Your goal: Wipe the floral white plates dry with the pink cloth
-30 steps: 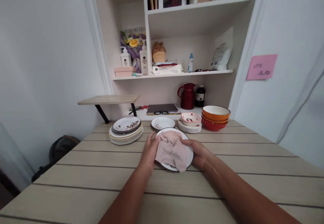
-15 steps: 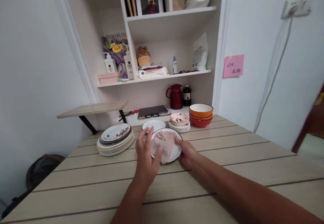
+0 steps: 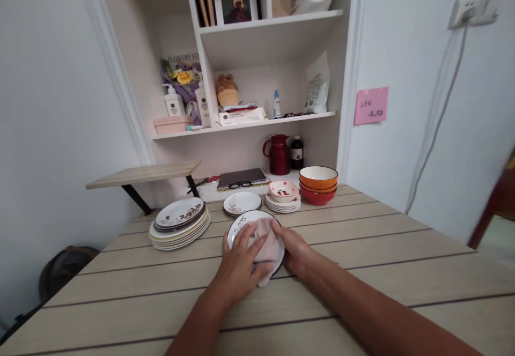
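A small white plate (image 3: 250, 217) with a dark rim and a floral print is tilted up just above the table in front of me. My right hand (image 3: 296, 250) grips its right edge, thumb on top near the cloth and fingers hidden underneath. On the plate's face lies a bunched pale pink cloth (image 3: 271, 247). My left hand (image 3: 240, 265) is laid over that cloth, fingers and thumb bent around it and pressing it to the plate. Just behind is a short stack of similar dark-rimmed plates (image 3: 242, 202).
A taller stack of plates (image 3: 179, 214) stands left, near a small raised wooden shelf (image 3: 145, 173). Behind to the right are small plates with a square dish (image 3: 284, 190) on top and stacked orange and red bowls (image 3: 318, 184). A red jug (image 3: 279, 155) and a closed laptop (image 3: 242, 177) lie farther back.
My left hand has come down from above the plate onto the cloth, its fingers closing over it. The plate and cloth have shifted slightly toward me and left, with my right hand still gripping the edge.
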The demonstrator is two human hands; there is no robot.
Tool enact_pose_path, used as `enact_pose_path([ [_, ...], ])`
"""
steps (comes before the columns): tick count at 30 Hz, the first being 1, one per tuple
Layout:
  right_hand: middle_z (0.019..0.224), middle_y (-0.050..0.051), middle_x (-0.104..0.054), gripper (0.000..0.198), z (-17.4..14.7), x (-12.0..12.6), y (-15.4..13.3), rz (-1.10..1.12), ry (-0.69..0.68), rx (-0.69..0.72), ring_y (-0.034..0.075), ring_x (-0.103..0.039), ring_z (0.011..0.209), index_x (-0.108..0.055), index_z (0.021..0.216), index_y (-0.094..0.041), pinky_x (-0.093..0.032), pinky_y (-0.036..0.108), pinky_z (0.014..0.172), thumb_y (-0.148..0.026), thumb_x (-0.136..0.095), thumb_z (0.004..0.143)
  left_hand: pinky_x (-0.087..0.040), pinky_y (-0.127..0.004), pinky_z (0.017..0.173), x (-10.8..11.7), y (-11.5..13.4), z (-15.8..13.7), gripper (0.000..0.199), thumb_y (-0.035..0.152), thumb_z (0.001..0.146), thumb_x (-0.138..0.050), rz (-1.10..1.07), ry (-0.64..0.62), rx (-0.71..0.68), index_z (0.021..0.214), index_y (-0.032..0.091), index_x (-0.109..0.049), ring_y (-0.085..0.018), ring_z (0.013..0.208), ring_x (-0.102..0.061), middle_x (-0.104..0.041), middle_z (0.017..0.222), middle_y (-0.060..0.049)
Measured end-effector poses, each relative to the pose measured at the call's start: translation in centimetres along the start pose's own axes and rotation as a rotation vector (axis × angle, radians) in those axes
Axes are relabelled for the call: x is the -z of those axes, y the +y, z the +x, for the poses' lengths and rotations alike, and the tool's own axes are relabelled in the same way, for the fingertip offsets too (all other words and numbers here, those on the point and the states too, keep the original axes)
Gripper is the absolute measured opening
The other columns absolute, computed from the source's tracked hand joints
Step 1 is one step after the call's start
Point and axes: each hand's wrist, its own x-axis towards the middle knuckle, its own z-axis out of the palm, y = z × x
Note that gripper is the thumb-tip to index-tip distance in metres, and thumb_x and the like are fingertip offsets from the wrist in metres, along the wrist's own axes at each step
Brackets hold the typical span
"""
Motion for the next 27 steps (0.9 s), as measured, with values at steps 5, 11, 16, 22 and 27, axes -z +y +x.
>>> enact_pose_path([
  [5, 0.112, 0.015, -0.071, 0.044, -0.5, 0.1, -0.1, 0.065, -0.066, -0.014, 0.022, -0.069, 0.094, -0.065, 0.113, -0.012, -0.052, 0.036, 0.089, -0.047, -0.057, 0.088, -0.009, -0.065, 0.112, -0.2, 0.2, 0.5, 0.055, 0.036, 0.085, -0.060, 0.115, 0.065, 0.004, 0.137, 0.037, -0.046, -0.029, 0.141, -0.028, -0.036, 0.153, -0.006],
  [11, 0.105, 0.014, -0.073, 0.044, -0.8, -0.2, 0.8, 0.074, -0.110, -0.011, 0.021, -0.070, 0.086, -0.065, 0.112, -0.012, -0.053, 0.037, 0.085, -0.047, -0.059, 0.086, -0.009, -0.063, 0.113, -0.2, 0.5, 1.2, 0.046, 0.034, 0.089, -0.053, 0.254, 0.248, 0.084, 0.135, 0.029, -0.050, -0.028, 0.137, -0.037, -0.041, 0.150, -0.010],
  [16, 0.102, 0.014, -0.074, 0.040, -1.2, -0.6, 0.2, 0.172, -0.049, -0.038, 0.021, -0.071, 0.085, -0.063, 0.111, -0.010, -0.054, 0.037, 0.085, -0.043, -0.053, 0.091, -0.021, -0.060, 0.112, 0.0, 0.3, 1.3, 0.031, 0.031, 0.090, -0.048, 0.299, 0.329, 0.178, 0.112, 0.017, -0.066, -0.029, 0.127, -0.048, -0.052, 0.139, -0.016],
  [22, 0.097, 0.013, -0.075, 0.040, -1.7, -0.9, -1.0, 0.273, -0.019, -0.079, 0.019, -0.071, 0.081, -0.062, 0.110, -0.007, -0.054, 0.034, 0.083, -0.039, -0.043, 0.096, -0.045, -0.047, 0.100, -0.4, 0.4, 0.9, 0.035, 0.026, 0.089, -0.050, 0.179, 0.160, 0.013, 0.119, 0.013, -0.062, -0.027, 0.112, -0.058, -0.064, 0.123, -0.014],
  [27, 0.095, 0.013, -0.075, 0.039, -1.6, -0.6, -0.5, 0.176, -0.102, -0.035, 0.017, -0.070, 0.084, -0.065, 0.106, -0.007, -0.052, 0.028, 0.084, -0.040, -0.051, 0.093, -0.034, -0.048, 0.111, -0.4, 2.2, 0.9, 0.048, 0.014, 0.085, -0.049, 0.121, 0.072, -0.156, 0.133, 0.019, -0.052, -0.025, 0.134, -0.041, -0.047, 0.145, -0.011],
])
